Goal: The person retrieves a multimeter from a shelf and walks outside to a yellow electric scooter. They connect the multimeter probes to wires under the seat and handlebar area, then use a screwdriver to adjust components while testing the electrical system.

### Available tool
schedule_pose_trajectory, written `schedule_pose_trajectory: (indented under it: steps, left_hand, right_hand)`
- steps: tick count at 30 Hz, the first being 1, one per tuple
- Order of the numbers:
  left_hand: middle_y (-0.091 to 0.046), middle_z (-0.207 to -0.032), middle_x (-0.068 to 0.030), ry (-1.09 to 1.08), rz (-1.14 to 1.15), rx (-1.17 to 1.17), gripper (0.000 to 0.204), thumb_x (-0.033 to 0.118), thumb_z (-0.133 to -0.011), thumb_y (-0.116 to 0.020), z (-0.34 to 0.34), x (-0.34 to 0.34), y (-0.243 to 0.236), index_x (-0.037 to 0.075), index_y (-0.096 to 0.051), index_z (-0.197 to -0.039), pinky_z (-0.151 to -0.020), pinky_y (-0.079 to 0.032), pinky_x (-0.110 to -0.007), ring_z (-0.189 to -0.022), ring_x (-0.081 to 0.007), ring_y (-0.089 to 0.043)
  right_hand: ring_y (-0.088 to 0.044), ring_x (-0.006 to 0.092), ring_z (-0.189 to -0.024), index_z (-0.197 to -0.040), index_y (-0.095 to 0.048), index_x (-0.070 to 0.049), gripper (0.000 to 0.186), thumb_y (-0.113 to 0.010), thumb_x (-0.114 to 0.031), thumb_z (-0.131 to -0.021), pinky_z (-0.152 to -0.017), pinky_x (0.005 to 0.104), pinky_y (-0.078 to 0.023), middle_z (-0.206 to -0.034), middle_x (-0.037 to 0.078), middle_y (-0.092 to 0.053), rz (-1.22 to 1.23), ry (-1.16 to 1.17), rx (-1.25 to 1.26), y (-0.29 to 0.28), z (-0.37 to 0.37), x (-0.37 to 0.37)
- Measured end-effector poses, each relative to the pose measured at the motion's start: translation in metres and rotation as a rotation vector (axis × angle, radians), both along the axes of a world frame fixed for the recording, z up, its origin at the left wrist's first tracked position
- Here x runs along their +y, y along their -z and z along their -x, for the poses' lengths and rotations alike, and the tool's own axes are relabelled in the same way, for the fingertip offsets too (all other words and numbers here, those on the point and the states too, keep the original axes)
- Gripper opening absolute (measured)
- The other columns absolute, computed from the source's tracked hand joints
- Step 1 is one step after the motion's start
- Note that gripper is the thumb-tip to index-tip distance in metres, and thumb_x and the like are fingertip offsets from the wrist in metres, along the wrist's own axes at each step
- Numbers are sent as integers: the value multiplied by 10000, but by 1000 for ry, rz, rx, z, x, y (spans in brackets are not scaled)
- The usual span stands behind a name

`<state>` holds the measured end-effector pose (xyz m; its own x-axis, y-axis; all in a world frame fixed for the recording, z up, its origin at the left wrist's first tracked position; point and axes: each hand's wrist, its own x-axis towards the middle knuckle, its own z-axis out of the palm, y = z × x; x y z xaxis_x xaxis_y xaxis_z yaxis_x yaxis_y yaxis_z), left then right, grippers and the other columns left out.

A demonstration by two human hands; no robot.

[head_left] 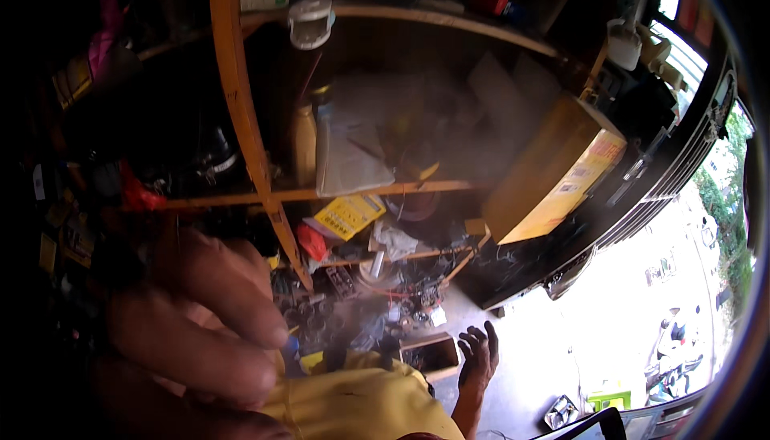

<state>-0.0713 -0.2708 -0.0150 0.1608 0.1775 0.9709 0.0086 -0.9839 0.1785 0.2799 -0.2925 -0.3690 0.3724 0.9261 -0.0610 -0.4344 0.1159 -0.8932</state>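
Your left hand (200, 320) was raised close to the lens, fingers curled; I could not tell whether that grip held anything. Your right hand (479, 352) was spread, its grip visibly bare. The open-topped box (442, 374) appeared to sit on the floor (517, 372), just left of your right hand. This looked like a free-handed moment rather than work on a part; any grasp with the right called for closing those fingers first. Ahead, a wooden post (241, 103) divided crowded shelves, with a yellow carton (346, 217) near it and a large cardboard box (553, 179) farther right. Beyond, a bright opening showed a scooter (674, 360) outside.
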Motion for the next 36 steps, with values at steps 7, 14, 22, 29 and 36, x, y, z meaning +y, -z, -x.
schedule_pose_trajectory:
  steps: [7,14,22,29,36]
  left_hand:
    - [-635,-778,50,80,-154,1,171,294,-907,-758,-3,34,9,226,-689,-767,-597,-512,-181,-771,-40,-596]
    - [-695,-862,-3,178,-21,128,107,231,-909,-759,-20,54,15,159,-699,-858,-642,-552,-250,-779,-107,-662]
    - [-763,-958,-63,144,174,262,105,160,-910,-759,-32,52,0,82,-710,-961,-693,-598,-329,-788,-184,-738]
    - [-759,-1027,-125,499,208,47,195,127,-910,-768,-57,88,51,53,-685,-1071,-702,-603,-353,-838,-224,-757]
    - [-718,-987,-100,396,168,153,151,93,-943,-733,-63,46,39,57,-635,-1051,-667,-602,-285,-829,-192,-741]
  right_hand:
    - [-691,261,-1063,-1559,-402,-22,694,-674,-349,-1010,-928,408,-533,-1223,146,-670,25,75,-34,8,-8,-16]
    - [-682,247,-1074,-1550,-412,0,696,-664,-344,-1000,-946,401,-527,-1238,149,-672,66,80,-50,6,-5,-14]
    - [-667,239,-1101,-1571,-378,-10,676,-627,-354,-1044,-972,374,-547,-1282,157,-637,94,-76,73,42,-3,-17]
    - [-665,233,-1112,-1573,-403,-54,644,-524,-441,-1073,-976,387,-507,-1279,129,-660,227,113,-211,-38,3,-27]
    - [-682,309,-1024,-1435,-530,23,486,-669,-180,-1016,-896,427,-563,-1127,196,-684,-647,28,-145,-124,-7,-38]
